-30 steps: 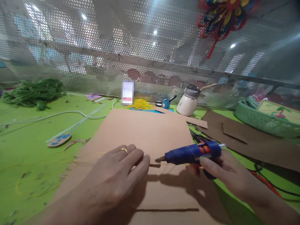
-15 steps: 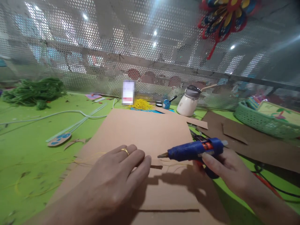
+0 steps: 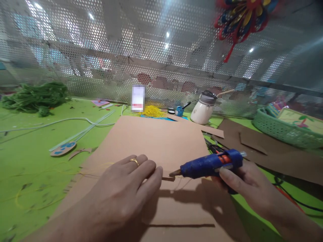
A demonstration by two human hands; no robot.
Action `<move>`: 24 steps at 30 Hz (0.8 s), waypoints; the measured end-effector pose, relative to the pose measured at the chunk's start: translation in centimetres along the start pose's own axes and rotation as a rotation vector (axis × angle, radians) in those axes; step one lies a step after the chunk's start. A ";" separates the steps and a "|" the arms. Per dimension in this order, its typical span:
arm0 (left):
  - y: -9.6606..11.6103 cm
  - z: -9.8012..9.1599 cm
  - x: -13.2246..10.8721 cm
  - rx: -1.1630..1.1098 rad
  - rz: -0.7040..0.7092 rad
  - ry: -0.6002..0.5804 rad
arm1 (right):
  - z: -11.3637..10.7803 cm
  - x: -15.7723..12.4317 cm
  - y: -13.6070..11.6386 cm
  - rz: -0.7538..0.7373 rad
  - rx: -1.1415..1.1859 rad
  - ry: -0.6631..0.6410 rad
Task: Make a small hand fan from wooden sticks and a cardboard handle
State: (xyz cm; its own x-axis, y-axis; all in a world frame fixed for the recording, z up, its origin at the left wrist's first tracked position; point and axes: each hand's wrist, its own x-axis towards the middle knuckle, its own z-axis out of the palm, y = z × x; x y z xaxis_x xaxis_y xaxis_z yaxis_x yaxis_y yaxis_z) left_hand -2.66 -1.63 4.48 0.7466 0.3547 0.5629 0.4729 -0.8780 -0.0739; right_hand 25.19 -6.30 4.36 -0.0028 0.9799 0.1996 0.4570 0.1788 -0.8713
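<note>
My right hand (image 3: 234,179) grips a blue hot glue gun (image 3: 209,164), its nozzle pointing left. The tip sits at the right end of a small cardboard strip (image 3: 168,178). That strip's other end is hidden under my left hand (image 3: 131,181), whose fingers are curled together and press it down on a large brown cardboard sheet (image 3: 156,141). A thin yellow thread (image 3: 88,174) runs across the sheet from the left and disappears beneath my left hand. Closer to me, a dark slit or strip edge (image 3: 181,226) lies across the cardboard.
On the green table (image 3: 32,137) lie green yarn (image 3: 35,97), pale strips (image 3: 85,129) and a blue-spotted cardboard oval (image 3: 63,149). Behind the sheet stand a white jar (image 3: 202,111) and a blue paint pot (image 3: 179,111). A green basket (image 3: 285,131) is at right, near dark cardboard (image 3: 252,141).
The glue gun's nozzle has come down and slightly left onto the end of the cardboard strip. My left hand stays in place.
</note>
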 end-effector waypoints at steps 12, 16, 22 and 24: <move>-0.3 -0.2 0.1 0.008 -0.001 0.000 | -0.5 0.2 1.2 0.019 0.021 -0.071; -0.1 -0.1 0.0 0.004 0.015 0.013 | -0.6 0.2 1.1 0.014 0.061 -0.076; -0.3 0.1 -0.2 -0.006 0.033 0.040 | 0.2 0.3 0.8 0.089 0.105 -0.079; -0.4 0.1 -0.2 -0.013 0.040 0.037 | 0.5 0.3 0.6 0.122 0.136 -0.073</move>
State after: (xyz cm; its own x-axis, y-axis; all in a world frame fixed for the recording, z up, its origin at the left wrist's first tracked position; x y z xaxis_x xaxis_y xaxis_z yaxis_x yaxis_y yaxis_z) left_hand -2.96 -1.31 4.36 0.7472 0.3072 0.5893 0.4365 -0.8955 -0.0866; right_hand 25.03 -5.88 3.66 -0.0214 0.9979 0.0605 0.3339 0.0641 -0.9404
